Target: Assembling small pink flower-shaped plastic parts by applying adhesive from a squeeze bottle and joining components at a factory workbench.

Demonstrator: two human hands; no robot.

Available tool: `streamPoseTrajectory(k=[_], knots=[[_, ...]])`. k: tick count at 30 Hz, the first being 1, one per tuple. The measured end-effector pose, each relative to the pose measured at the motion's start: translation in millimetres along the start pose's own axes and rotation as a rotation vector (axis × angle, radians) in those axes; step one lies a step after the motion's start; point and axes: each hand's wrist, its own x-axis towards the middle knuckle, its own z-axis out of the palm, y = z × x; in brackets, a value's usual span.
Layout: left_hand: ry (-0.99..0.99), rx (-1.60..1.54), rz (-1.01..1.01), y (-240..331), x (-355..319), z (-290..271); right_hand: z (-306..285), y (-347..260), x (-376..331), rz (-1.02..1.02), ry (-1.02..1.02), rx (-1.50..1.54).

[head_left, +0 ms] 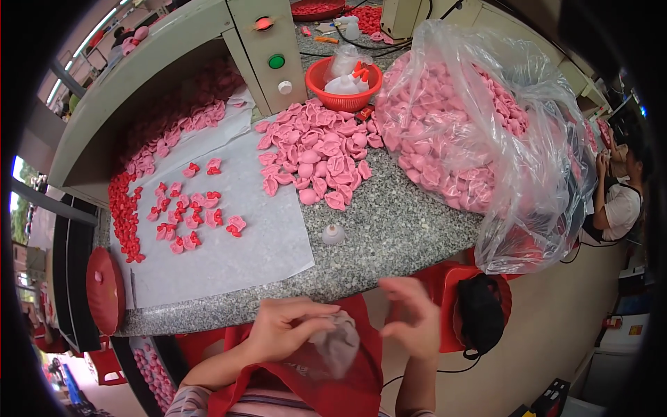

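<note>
Below the granite worktop's [389, 236] near edge, over the red apron [347, 389], the left hand [285, 330] pinches a crumpled greyish cloth [337, 344], its length running rightward toward the empty, loosely spread right hand [413, 320] just beside it.

Both the left hand [281, 330] and the right hand [415, 318] are bare, with no gloves, rings or watch showing. A red apron [347, 389] covers the person's front and lap. Beneath it, at the lower edge, a striped garment [191, 402] in pale pink and grey shows on the left arm.
</note>
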Motion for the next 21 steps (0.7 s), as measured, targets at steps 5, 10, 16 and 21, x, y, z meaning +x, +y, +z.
streamPoseTrajectory(k=[5,10,16,21], knots=[[0.348,0.045,0.221,0.4,26.0,5.5,25.8,-3.3,6.5,0.426,0.103,0.453],[0.611,0.262,0.368,-25.9,86.3,15.5,22.2,-5.1,74.5,-0.072,0.435,-0.198],[0.501,0.114,0.258,-57.2,79.6,23.4,60.7,-30.3,89.2,0.015,-0.025,0.041],[0.485,0.112,0.276,-52.2,78.6,31.3,44.8,-26.6,86.1,-0.089,-0.058,-0.151]])
